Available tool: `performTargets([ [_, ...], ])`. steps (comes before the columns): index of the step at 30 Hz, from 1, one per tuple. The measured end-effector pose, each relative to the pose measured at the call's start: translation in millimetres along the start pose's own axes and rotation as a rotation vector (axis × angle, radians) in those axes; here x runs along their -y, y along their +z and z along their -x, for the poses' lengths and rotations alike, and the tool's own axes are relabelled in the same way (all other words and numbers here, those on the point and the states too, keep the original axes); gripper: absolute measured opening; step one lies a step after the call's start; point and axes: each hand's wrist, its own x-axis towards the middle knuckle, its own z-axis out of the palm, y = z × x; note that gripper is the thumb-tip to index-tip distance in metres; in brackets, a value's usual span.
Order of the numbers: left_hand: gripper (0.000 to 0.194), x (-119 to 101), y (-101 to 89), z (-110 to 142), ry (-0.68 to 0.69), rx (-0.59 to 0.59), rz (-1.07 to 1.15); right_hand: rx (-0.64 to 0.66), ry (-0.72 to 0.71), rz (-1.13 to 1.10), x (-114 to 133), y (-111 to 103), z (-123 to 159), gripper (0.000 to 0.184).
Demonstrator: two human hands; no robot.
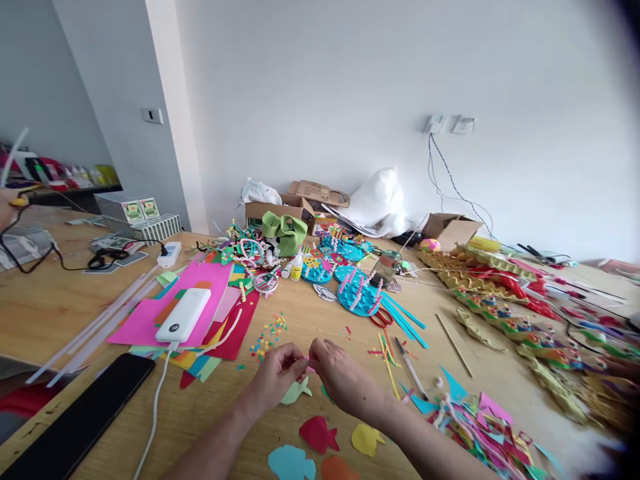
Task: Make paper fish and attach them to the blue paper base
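Scrap [311,365], pink, head view: between my fingertips, just above a pale green fish cutout [296,393] on the table [240,427]; likely light, thin, easily creased, best taken by its edges; my left hand [280,375], fingers curled, thumb and forefinger pinching it; my right hand [336,377], nearly closed, pinching its other side, fingertips partly hidden.

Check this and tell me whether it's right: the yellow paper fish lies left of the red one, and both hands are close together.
The side is wrong: in the head view, the yellow paper fish lies right of the red paper fish. The left hand and right hand are indeed close together.
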Motion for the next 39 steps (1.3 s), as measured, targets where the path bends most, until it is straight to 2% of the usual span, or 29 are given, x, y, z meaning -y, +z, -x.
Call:
performTargets([
  [5, 0.042, -2, -3.7, -2, 0.043, -0.091, 0.012, -0.006, -0.015, -0.032, 0, -7, -9, 0.012],
  [10, 0.044, -2, -8.7, -6, 0.044, -0.172, 0.056, -0.055, -0.082, -0.167, 5, -17, -18, 0.008],
  [15, 0.042, -2, -9.0, -7, 0.046, -0.176, 0.079, -0.028, -0.092, -0.117, 5, -22, -24, 0.013],
  [20, 0.039, 1, -8.9, -7, 0.023, -0.187, 0.116, -0.066, -0.105, -0.099, 1, -16, -27, 0.013],
  [33, 0.035, 1, -12.9, -6, -0.002, -0.232, 0.229, -0.102, -0.134, -0.173, -3, -16, -30, 0.016],
  [39, 0.038, 0, -15.4, -8, -0.034, -0.315, 0.291, -0.129, -0.101, -0.173, -9, -25, -31, 0.015],
])
